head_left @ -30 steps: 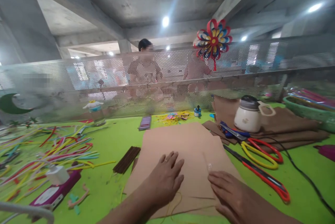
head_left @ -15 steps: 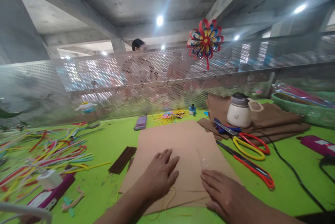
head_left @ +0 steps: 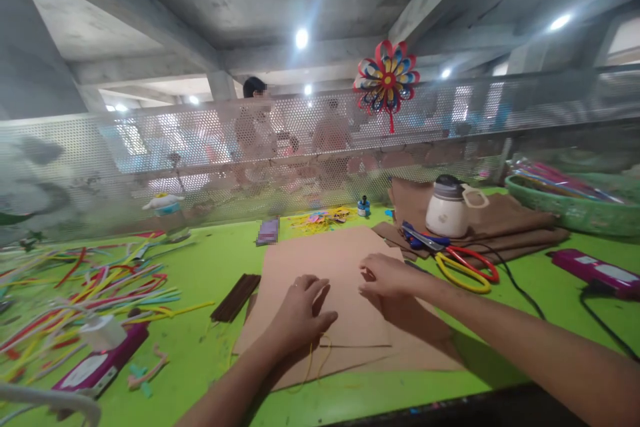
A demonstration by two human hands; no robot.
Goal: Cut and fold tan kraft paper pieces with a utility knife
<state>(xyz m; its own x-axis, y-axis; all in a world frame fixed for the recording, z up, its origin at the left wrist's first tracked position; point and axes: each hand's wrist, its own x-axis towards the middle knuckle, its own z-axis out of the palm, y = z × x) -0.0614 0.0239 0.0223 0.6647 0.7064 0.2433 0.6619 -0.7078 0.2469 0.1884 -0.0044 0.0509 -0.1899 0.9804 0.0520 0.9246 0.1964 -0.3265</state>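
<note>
The tan sheets (head_left: 325,254) lie flat on the green desk (head_left: 200,367), directly before the person, at least 2 deep, the edges offset. This central position appears chosen so that both hands reach the work equally.

Left hand (head_left: 306,312): palm down over the sheets, fingers and thumb well spread; the grip has hold of nothing visible. It appears placed to steady the stack, though firm contact cannot be confirmed. A loose yellow thread (head_left: 327,342) lies just beside the thumb.

Right hand (head_left: 384,275): over the upper right of the sheets, fingers curled towards the thumb with a narrow gap. Whether this grip pinches anything small cannot be told.

The scissors (head_left: 467,270) lie right of the stack, presumably kept clear but reachable. The white jug (head_left: 447,215) stands on folded brown material (head_left: 520,217), possibly weighting it. Brown strips (head_left: 236,297) lie to the left, near the sheets.
</note>
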